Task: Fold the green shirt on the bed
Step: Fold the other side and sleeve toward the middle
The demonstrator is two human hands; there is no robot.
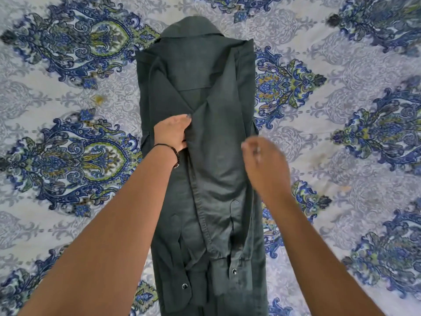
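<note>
The dark green shirt (200, 71) lies face down on the bed as a long narrow strip, collar at the far end. Both sides are folded in and both sleeves run down the back, their snap cuffs near the bottom of the view. My left hand (172, 133) rests flat on the shirt's middle, fingers at the edge of the right sleeve (218, 169), a dark cord around its wrist. My right hand (266, 163) hovers blurred over the shirt's right edge, fingers loosely curled, nothing visibly in it.
A bedsheet (75, 92) with blue and green paisley medallions on a pale grey ground fills the view on both sides of the shirt. Small yellowish stains mark it left of the shirt and at the right.
</note>
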